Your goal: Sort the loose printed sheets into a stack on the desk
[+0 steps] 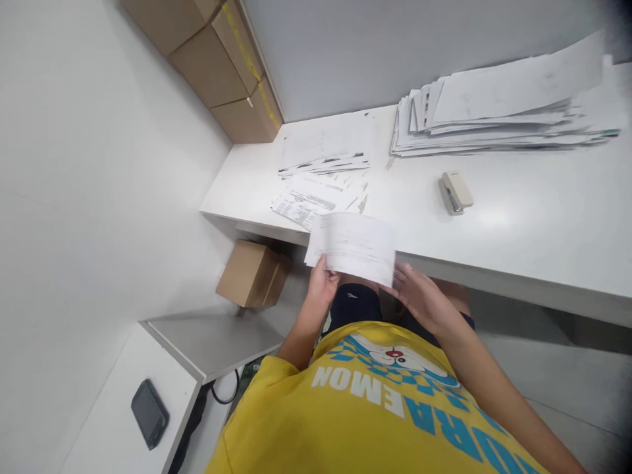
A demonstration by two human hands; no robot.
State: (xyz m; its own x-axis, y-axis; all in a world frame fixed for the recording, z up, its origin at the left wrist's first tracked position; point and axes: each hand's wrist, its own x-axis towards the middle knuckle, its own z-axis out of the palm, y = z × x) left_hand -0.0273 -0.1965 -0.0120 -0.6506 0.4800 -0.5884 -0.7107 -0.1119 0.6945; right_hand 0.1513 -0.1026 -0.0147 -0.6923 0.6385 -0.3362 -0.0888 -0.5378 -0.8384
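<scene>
At the near edge of the white tabletop (pixel 518 217), a person in a yellow shirt (pixel 375 415) holds a printed sheet of paper (pixel 351 246) up in front of the body with both hands. The left hand (pixel 323 284) pinches the sheet's lower left corner, thumb on top and fingers curled behind it. The right hand (pixel 419 296) is at the sheet's lower right corner, its fingers spread fairly wide and tucked under the edge; whether it truly grips the paper or only props it cannot be told. The sheet hangs over the tabletop's front edge, slightly tilted, apart from the other papers. Just beyond it on the tabletop lies a small loose pile of printed sheets (pixel 316 191), with torn scraps beside it. A beige stapler (pixel 455 192) lies to the right of that pile, well apart from the hands. Behind the stapler, a tall, untidy stack of papers (pixel 503 118) sits by the wall. A cardboard box (pixel 251 273) stands under the tabletop, more cardboard boxes (pixel 217 59) sit in the far corner, and a dark phone (pixel 149 413) lies on a side surface at the left.
</scene>
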